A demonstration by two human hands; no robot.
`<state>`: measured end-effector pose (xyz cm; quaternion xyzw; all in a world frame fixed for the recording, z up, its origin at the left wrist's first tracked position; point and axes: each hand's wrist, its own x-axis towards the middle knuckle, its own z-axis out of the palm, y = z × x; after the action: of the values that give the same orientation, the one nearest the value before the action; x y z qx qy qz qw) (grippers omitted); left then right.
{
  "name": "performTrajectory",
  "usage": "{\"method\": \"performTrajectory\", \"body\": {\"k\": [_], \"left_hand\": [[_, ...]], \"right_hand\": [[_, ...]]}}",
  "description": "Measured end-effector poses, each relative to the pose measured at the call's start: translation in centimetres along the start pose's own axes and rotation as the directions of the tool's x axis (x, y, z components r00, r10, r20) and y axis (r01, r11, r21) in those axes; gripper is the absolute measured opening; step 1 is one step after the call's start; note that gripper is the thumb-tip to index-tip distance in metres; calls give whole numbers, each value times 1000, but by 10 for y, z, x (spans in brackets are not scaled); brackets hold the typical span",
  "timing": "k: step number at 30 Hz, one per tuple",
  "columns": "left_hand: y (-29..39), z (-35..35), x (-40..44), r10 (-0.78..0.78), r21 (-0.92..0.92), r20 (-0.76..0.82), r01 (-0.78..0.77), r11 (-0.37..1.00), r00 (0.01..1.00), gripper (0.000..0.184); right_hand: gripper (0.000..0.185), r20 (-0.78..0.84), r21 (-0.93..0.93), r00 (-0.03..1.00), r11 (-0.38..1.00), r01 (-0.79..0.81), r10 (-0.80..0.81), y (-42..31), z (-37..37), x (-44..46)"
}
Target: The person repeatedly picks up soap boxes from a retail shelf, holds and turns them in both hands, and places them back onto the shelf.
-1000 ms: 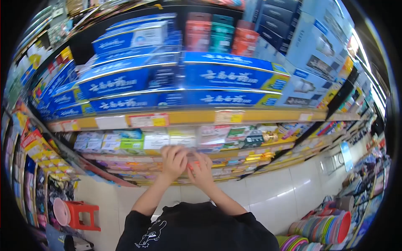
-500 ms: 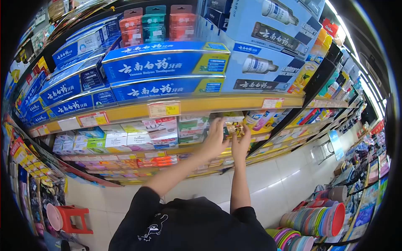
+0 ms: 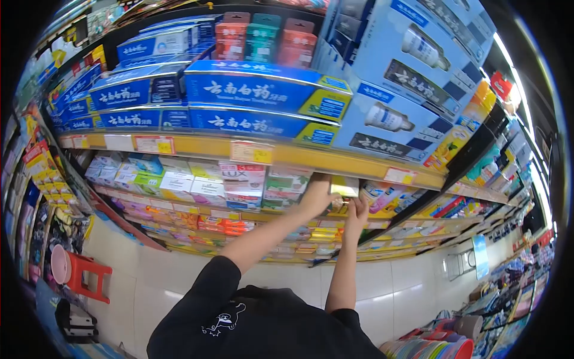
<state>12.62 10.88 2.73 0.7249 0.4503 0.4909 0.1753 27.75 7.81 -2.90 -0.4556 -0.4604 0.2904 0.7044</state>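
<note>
The small box [image 3: 345, 186] lies just right of our left hand [image 3: 318, 195] and beyond our right hand's [image 3: 357, 211] bent fingers; we cannot tell either's opening or hold.

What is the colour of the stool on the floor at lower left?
Red; the stool shows in the head view.

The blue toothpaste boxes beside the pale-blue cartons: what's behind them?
Behind the blue toothpaste boxes, two red packs show, with a green pack between them. Their bottoms, and anything lower behind the boxes, are covered.
</note>
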Motion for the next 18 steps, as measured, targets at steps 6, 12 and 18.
{"method": "performTrajectory", "body": {"k": [6,12,18], "left_hand": [[56,-77,-74,267,47,136,-275,960,954,56],[10,-167,-152,430,122,51,-433,893,901,44],[-70,-254,-200,545,360,-140,-470,806,826,44]], "right_hand": [[41,22,-40,998,997,-62,63,-36,1,-72],[49,171,1,974,988,-154,151,-62,55,-185],[59,440,45,896,998,39,-54,-70,151,-231]]}}
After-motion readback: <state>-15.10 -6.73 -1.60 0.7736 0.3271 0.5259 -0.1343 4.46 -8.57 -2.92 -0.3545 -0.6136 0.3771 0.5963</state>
